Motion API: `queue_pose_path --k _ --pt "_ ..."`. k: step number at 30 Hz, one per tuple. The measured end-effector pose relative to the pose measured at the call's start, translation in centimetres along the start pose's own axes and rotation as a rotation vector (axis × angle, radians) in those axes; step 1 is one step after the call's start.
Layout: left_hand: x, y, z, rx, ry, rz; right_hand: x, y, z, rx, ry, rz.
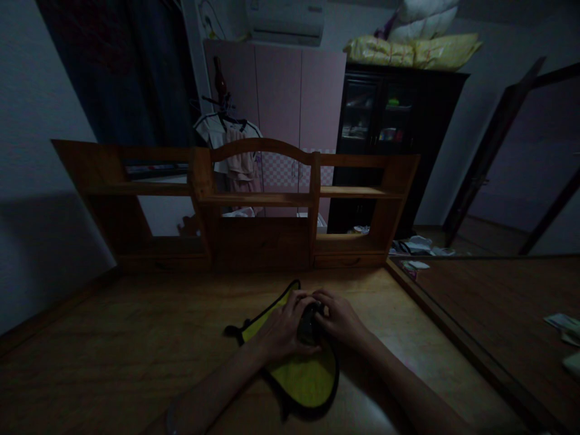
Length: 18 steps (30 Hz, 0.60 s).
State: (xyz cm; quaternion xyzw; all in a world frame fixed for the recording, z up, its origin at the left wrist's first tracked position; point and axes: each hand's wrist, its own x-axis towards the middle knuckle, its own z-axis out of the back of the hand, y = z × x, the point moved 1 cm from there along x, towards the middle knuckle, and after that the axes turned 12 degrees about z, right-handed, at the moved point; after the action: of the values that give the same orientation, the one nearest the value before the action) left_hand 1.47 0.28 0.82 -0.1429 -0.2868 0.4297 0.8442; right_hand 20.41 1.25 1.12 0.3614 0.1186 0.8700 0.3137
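Note:
A yellow cloth piece (308, 382) with black edging and short black straps lies at a slant on the wooden desk. Above its middle, a small dark rounded object (309, 326) with a slight sheen sits between my hands; the dim light hides its kind. My left hand (286, 326) curls round its left side, thumb low and fingers over the top. From the right, my right hand (338, 315) has bent fingers against its upper right edge. Whether the object rests on the cloth or is lifted a little, I cannot tell.
A wooden shelf unit (260, 199) with small drawers runs along the desk's (136, 338) back edge. At the right, a raised wooden rim (435, 320) borders a brown surface (512, 302) with papers (564, 323). Pink wardrobes (278, 96) and a dark cabinet (394, 109) stand behind.

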Motion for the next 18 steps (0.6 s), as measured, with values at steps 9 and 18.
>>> queue_pose_path --k 9,18 --pt "0.04 -0.24 0.2 0.02 -0.008 0.012 -0.01 0.03 -0.05 -0.045 -0.004 -0.049" --pt "-0.12 -0.33 0.19 0.08 -0.014 0.031 -0.32 -0.54 -0.55 -0.132 0.069 -0.104"
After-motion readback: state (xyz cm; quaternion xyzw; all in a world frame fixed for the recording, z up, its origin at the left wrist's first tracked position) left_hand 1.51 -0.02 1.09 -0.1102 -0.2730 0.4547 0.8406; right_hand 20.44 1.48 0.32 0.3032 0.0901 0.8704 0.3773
